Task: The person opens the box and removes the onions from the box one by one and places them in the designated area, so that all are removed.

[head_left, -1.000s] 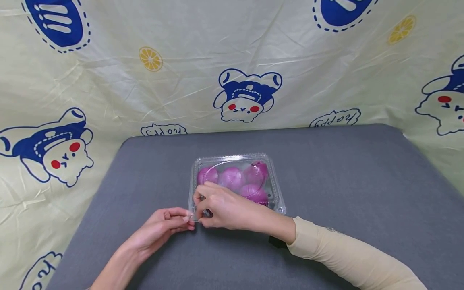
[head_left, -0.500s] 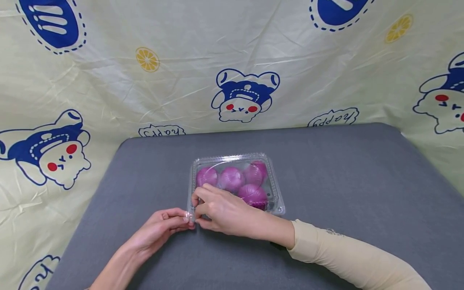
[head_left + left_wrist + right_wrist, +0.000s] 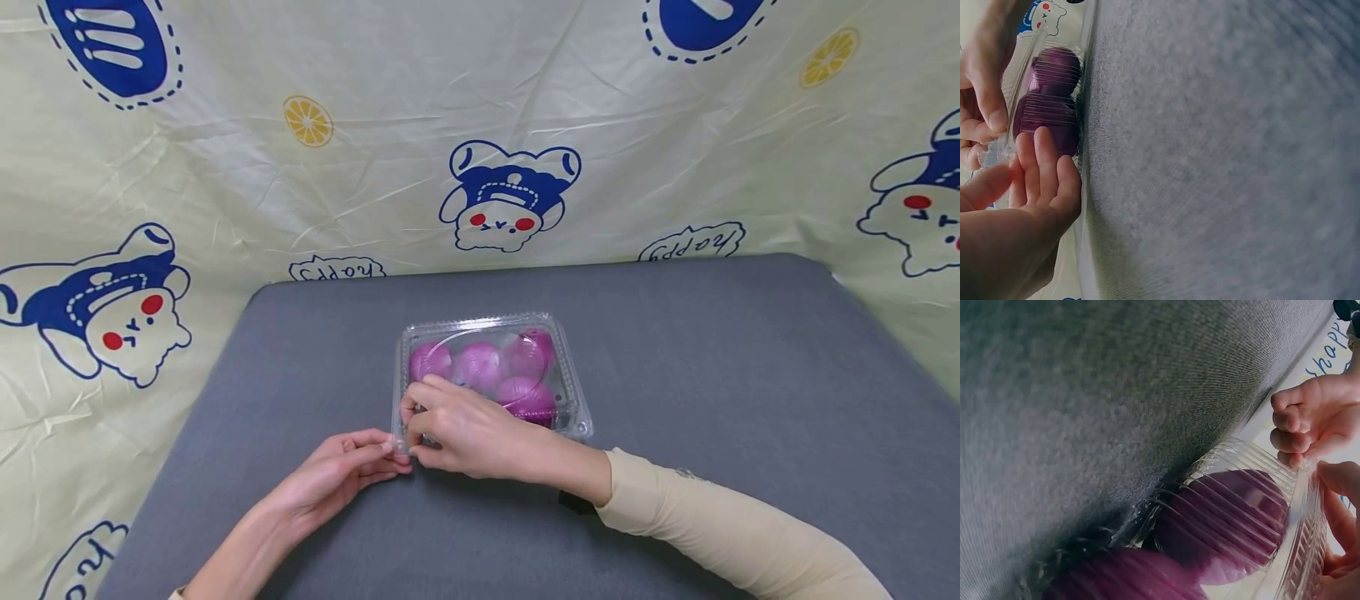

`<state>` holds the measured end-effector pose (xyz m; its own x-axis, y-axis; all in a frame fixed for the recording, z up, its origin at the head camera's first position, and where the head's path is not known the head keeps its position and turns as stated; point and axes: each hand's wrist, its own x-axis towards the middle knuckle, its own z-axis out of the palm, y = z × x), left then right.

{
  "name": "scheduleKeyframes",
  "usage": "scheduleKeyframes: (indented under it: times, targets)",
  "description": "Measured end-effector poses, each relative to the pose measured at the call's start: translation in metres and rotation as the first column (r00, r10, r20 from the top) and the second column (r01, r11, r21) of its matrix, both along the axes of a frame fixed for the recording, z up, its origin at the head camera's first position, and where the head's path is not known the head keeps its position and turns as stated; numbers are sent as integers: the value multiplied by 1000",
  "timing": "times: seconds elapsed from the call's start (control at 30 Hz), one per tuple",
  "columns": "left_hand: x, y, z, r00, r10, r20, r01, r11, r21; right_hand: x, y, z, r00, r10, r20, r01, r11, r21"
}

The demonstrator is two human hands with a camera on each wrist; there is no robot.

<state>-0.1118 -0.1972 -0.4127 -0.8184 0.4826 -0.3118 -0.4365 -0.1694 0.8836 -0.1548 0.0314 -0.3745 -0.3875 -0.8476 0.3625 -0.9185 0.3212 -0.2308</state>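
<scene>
A clear plastic clamshell box (image 3: 573,408) holding several peeled purple onions (image 3: 480,365) rests on the grey table, its lid lying over them. My left hand (image 3: 337,473) pinches the box's front left corner, thumb above and the other fingers beneath. Across the front of the box reaches my right hand (image 3: 465,429), fingers bent and gripping the lid's rim beside that same corner. The right wrist view shows an onion (image 3: 1216,519) through the ribbed side wall, with the right thumb (image 3: 1340,478) at the rim. My right hand hides part of the box's front.
The grey cloth-covered table (image 3: 712,375) extends around the box on all sides. Behind it hangs a pale curtain (image 3: 375,192) printed with cartoon bears and orange slices. A small black object (image 3: 576,502) shows under my right wrist.
Both hands stay at the box's front left corner. My right hand dipped slightly toward me and came back up; the box has barely moved.
</scene>
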Motion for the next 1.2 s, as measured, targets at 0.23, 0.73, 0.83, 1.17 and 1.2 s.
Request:
scheduleKeyframes:
  times: [0.23, 0.73, 0.83, 1.17, 1.2]
  targets:
    - [-5, -3, -1, 1000, -17, 16, 17, 1000, 20, 0, 0, 1, 1000, 9, 23, -9, 1000, 6]
    - [-15, -5, -2, 995, -95, 2, 95, 995, 8, -2, 3, 1, 997, 23, 76, -22, 1000, -13]
    - [-17, -5, 1, 994, -109, -7, 109, 993, -33, -1, 4, 1, 997, 34, 71, -33, 999, -24]
    - [-21, -7, 2, 989, -144, -33, 143, 990, -7, 1, 6, -4, 992, 82, -97, -85, 996, -30]
    - [-21, -7, 2, 989, -144, -29, 144, 990, 2, 2, 6, -5, 990, 81, -111, -85, 996, -31]
